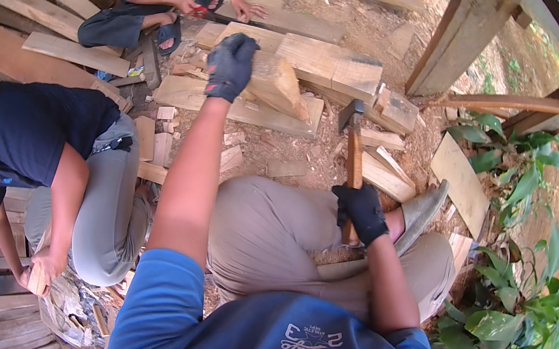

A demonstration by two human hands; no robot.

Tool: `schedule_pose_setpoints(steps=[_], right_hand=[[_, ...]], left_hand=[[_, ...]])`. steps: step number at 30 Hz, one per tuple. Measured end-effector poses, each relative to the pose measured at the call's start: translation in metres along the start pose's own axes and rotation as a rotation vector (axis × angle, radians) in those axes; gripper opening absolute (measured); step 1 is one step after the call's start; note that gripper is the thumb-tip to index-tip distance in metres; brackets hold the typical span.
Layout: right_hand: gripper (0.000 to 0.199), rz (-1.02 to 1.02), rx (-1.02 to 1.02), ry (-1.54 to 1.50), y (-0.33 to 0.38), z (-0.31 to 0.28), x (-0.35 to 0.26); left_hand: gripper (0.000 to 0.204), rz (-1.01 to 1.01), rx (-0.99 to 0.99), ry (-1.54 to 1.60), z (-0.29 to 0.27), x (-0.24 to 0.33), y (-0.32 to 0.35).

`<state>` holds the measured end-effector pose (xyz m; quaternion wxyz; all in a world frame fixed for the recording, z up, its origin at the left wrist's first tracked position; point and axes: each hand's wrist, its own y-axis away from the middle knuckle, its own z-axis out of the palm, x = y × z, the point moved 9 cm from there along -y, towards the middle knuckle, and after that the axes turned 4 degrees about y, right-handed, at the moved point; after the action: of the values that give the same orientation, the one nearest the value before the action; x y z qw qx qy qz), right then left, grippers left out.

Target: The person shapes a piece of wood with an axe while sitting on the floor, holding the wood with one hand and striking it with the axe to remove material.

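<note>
Wood block (275,80), thick, stiff and likely heavy, lies on planks (246,108); the gloved left hand (229,64) grips its near end. The right hand (360,212) is closed around a hammer (353,153) handle, low down, its head probably weighty.

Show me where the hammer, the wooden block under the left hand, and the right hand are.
hammer (352,115): head view, on its dark metal head.
wooden block (279,86): head view, on its pale top face.
right hand (362,212): head view, on the back of the black glove.
</note>
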<state>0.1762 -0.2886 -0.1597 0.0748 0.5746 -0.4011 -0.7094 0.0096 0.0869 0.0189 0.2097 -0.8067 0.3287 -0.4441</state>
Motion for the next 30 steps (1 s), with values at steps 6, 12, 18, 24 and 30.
schedule_pose_setpoints(steps=[6,12,18,24,30], right_hand=[[0.022,0.007,0.109,-0.096,0.066,-0.074,0.016],[0.019,-0.062,0.212,-0.123,0.101,-0.111,0.023],[0.020,-0.036,0.275,-0.174,0.113,-0.133,0.034],[0.020,-0.019,0.227,-0.240,0.110,-0.131,0.046],[0.018,-0.008,0.203,-0.210,0.109,-0.111,0.051]], left_hand=[[0.030,-0.128,-0.093,0.173,-0.028,0.012,0.023],[0.037,-0.457,0.002,0.731,-0.055,-0.079,0.063],[0.046,-0.702,0.151,0.954,-0.063,-0.103,0.088],[0.046,-0.641,0.043,1.107,-0.060,-0.108,0.091],[0.057,-0.771,0.079,0.966,-0.046,-0.110,0.069]])
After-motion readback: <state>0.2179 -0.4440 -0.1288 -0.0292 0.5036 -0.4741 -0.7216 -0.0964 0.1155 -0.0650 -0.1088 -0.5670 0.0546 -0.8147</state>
